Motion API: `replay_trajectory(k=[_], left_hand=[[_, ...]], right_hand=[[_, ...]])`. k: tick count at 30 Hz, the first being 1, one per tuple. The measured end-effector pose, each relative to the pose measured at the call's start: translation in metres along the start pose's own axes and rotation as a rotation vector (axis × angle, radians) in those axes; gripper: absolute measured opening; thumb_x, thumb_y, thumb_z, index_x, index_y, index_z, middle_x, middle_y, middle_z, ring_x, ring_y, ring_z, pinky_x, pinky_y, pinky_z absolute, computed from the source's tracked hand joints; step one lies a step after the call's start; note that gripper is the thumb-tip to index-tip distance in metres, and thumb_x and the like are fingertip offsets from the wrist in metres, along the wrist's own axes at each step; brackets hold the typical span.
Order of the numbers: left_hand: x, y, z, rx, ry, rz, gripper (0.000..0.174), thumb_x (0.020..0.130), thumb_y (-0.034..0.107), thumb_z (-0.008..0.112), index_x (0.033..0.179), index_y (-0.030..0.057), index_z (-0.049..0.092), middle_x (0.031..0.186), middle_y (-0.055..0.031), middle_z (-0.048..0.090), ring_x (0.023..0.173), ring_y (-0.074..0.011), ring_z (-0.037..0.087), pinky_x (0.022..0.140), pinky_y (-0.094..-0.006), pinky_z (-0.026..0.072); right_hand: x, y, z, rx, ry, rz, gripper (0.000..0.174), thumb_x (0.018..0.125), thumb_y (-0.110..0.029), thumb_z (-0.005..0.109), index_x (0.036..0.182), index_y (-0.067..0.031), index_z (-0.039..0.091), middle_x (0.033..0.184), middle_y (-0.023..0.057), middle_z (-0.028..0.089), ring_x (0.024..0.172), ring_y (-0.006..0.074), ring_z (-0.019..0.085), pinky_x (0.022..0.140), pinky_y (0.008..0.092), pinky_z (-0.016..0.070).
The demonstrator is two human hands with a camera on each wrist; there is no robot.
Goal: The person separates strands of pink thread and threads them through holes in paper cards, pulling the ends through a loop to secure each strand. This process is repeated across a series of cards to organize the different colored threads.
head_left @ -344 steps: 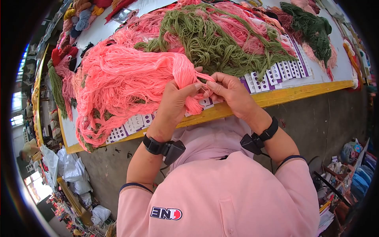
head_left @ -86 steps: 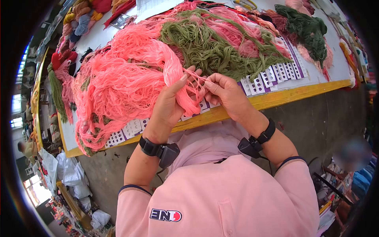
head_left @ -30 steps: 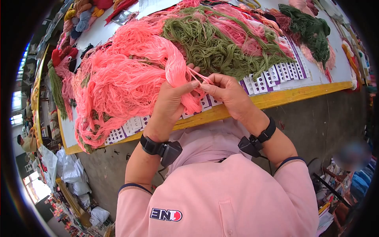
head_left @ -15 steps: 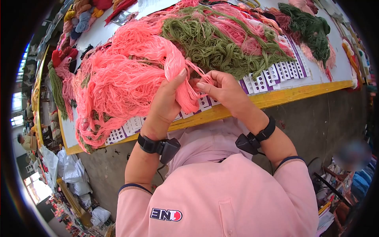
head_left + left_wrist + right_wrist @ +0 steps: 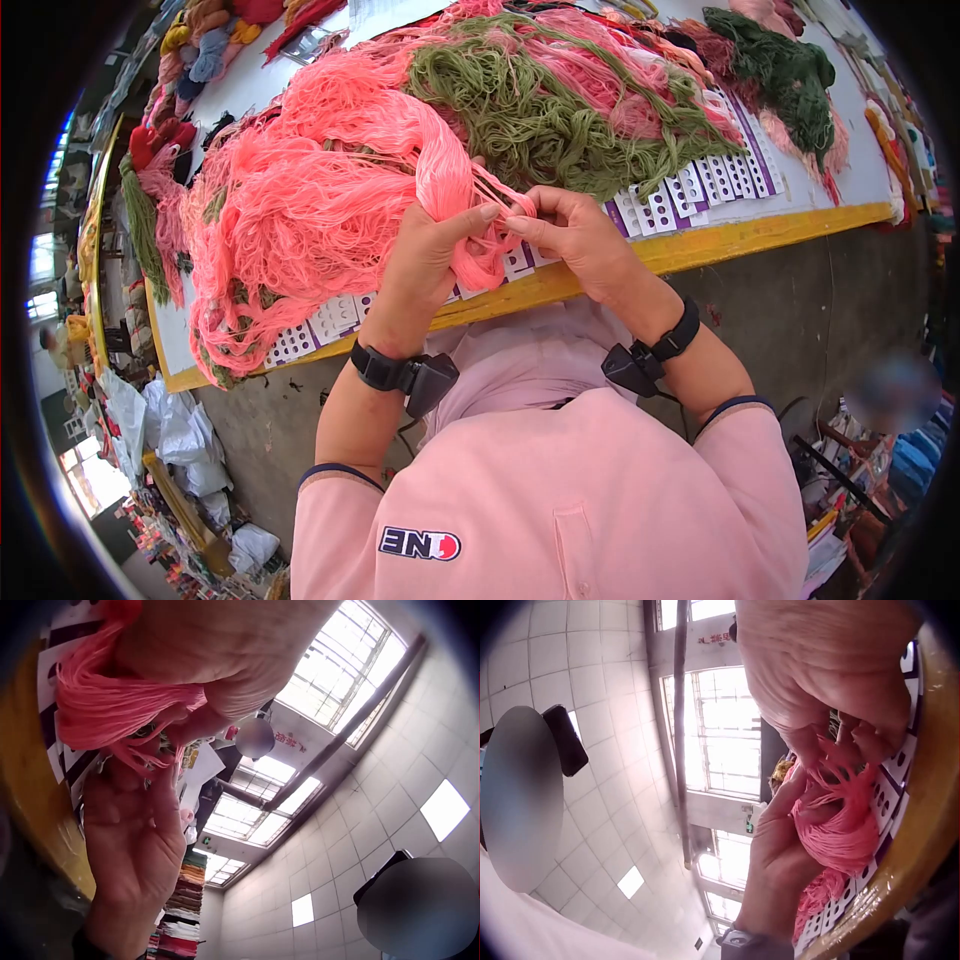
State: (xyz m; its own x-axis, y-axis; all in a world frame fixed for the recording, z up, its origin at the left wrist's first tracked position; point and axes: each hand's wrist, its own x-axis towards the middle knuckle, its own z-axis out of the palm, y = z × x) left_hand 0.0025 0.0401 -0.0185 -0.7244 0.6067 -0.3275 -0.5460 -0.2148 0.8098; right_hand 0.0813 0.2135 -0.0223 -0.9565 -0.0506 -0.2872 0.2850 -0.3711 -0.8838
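My left hand (image 5: 425, 255) holds a hank of bright pink yarn (image 5: 443, 165), its thumb pointing toward the right hand and most of its fingers hidden behind the yarn. Thin pink strands run from the hank to my right hand (image 5: 590, 245), which pinches them between thumb and fingers just beside the left thumb tip. In the left wrist view, the yarn's looped end (image 5: 112, 705) hangs near the table edge. The right wrist view has the same loop (image 5: 844, 836) draped over the left palm, with loose strands reaching up to the right fingertips.
More tangled pink yarn (image 5: 290, 200) spreads left on the table, with olive-green yarn (image 5: 540, 120) behind the hands. White cards with punched holes (image 5: 690, 190) line the yellow table edge (image 5: 720, 250). A dark green skein (image 5: 790, 80) lies at the far right.
Half a second ago the left thumb lay up along the hank; now it reaches right, to the strands. Compared with the oldest frame, the pink yarn at left is bunched farther back.
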Motion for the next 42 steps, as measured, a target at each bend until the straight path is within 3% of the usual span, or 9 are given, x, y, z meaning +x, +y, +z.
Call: replay_trajectory(k=[15, 27, 35, 42], left_hand=[[0.0, 0.001, -0.003, -0.034, -0.099, 0.017, 0.062, 0.088, -0.003, 0.06, 0.145, -0.0012, 0.033, 0.109, -0.0109, 0.065, 0.086, -0.015, 0.066, 0.077, -0.0264, 0.0554], [-0.002, 0.001, 0.0, -0.013, -0.072, 0.034, 0.063, 0.085, -0.005, 0.063, 0.143, -0.0002, 0.038, 0.116, -0.0068, 0.061, 0.105, -0.0127, 0.06, 0.092, -0.0288, 0.0497], [0.0, -0.004, -0.006, -0.001, -0.076, 0.025, 0.063, 0.086, -0.003, 0.063, 0.143, -0.0008, 0.038, 0.112, -0.0056, 0.062, 0.099, -0.0123, 0.062, 0.087, -0.0273, 0.0512], [-0.003, 0.001, -0.001, 0.003, -0.082, 0.036, 0.063, 0.086, -0.001, 0.065, 0.143, -0.0009, 0.037, 0.097, -0.0019, 0.06, 0.091, -0.0101, 0.062, 0.077, -0.0235, 0.0512]], right_hand=[[0.002, 0.009, -0.007, 0.146, -0.068, 0.008, 0.01, 0.096, -0.016, 0.061, 0.092, -0.007, 0.058, 0.079, -0.0024, 0.058, 0.065, 0.0025, 0.047, 0.055, 0.0167, 0.037], [0.002, 0.012, -0.009, 0.187, -0.035, -0.017, 0.012, 0.096, -0.017, 0.062, 0.089, -0.0083, 0.058, 0.077, -0.0054, 0.052, 0.062, 0.0023, 0.039, 0.054, 0.017, 0.033], [0.004, 0.017, -0.012, 0.264, -0.025, -0.02, 0.011, 0.097, -0.016, 0.06, 0.09, -0.0074, 0.059, 0.077, -0.0041, 0.054, 0.061, 0.0025, 0.04, 0.054, 0.0172, 0.0332], [0.003, 0.017, -0.015, 0.233, -0.033, 0.012, 0.012, 0.099, -0.017, 0.055, 0.093, -0.0071, 0.058, 0.079, -0.0013, 0.058, 0.065, 0.0031, 0.05, 0.055, 0.0168, 0.0368]])
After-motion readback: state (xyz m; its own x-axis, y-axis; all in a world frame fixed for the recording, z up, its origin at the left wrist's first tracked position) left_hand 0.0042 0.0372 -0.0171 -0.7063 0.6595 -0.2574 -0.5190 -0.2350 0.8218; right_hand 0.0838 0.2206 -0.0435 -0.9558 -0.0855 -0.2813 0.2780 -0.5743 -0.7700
